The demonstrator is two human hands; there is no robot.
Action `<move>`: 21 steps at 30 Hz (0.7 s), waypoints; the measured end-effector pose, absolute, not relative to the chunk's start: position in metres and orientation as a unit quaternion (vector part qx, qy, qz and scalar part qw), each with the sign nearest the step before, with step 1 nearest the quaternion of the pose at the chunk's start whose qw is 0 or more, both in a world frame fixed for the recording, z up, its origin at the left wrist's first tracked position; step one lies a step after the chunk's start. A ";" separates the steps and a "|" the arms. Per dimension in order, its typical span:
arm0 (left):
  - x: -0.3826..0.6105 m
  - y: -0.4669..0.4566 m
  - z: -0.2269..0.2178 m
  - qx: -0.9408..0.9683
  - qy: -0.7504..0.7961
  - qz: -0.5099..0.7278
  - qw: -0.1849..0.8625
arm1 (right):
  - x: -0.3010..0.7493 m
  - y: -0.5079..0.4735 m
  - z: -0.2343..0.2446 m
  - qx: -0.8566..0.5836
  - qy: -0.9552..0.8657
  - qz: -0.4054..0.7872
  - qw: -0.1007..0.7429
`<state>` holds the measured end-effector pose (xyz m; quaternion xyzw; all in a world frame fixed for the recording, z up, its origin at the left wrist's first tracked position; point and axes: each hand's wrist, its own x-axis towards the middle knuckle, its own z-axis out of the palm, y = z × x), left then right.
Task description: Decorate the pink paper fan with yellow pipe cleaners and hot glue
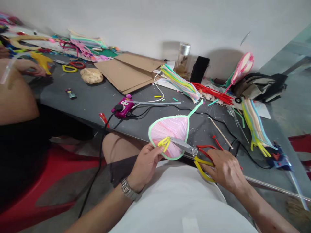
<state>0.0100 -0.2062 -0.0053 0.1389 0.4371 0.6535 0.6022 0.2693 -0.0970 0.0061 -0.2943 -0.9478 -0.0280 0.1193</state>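
Pink leaf-shaped frame [167, 129]: mint-green rim, fine pink strands, upright stem, held just off the table edge. Judged light and springy, the strands soft and easily crushed; safest hold on the rim or stem. Left hand [145, 166] (wristwatch on) pinching the lower rim, short yellow pipe-cleaner ends [164, 143] at the fingers. Right hand [224, 170] curled narrow through the yellow-and-red handles of scissors [184, 146], blades across the frame. Beyond the frame: grey tabletop [92, 100], red pipe cleaners [213, 94], cardboard sheets [126, 72]. Left of the frame: magenta plug socket [122, 108]. Far left of the frame: co-worker's hand [31, 68].
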 end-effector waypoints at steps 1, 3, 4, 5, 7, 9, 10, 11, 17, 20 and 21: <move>0.010 -0.207 -0.006 0.142 0.434 0.655 0.602 | 0.270 -0.097 0.007 -0.287 -0.948 -0.039 0.129; 0.010 -0.207 -0.006 0.144 0.435 0.657 0.599 | 0.271 -0.096 0.008 -0.275 -0.949 -0.060 0.138; 0.010 -0.208 -0.006 0.144 0.436 0.658 0.597 | 0.271 -0.096 0.009 -0.270 -0.951 -0.069 0.138; 0.010 -0.208 -0.006 0.145 0.437 0.659 0.595 | 0.272 -0.096 0.010 -0.264 -0.952 -0.078 0.136; 0.010 -0.208 -0.006 0.149 0.437 0.658 0.595 | 0.273 -0.096 0.012 -0.255 -0.953 -0.092 0.134; 0.010 -0.208 -0.005 0.152 0.436 0.658 0.595 | 0.272 -0.096 0.014 -0.249 -0.953 -0.104 0.137; 0.010 -0.208 -0.005 0.153 0.436 0.657 0.595 | 0.272 -0.096 0.014 -0.247 -0.953 -0.110 0.139; 0.010 -0.208 -0.005 0.155 0.436 0.657 0.596 | 0.272 -0.096 0.014 -0.247 -0.952 -0.114 0.140; 0.011 -0.209 -0.003 0.158 0.440 0.654 0.596 | 0.272 -0.095 0.014 -0.243 -0.953 -0.119 0.139; 0.011 -0.209 -0.002 0.154 0.446 0.650 0.596 | 0.273 -0.095 0.015 -0.237 -0.955 -0.125 0.130; 0.011 -0.209 -0.002 0.152 0.448 0.648 0.596 | 0.273 -0.095 0.015 -0.235 -0.955 -0.127 0.126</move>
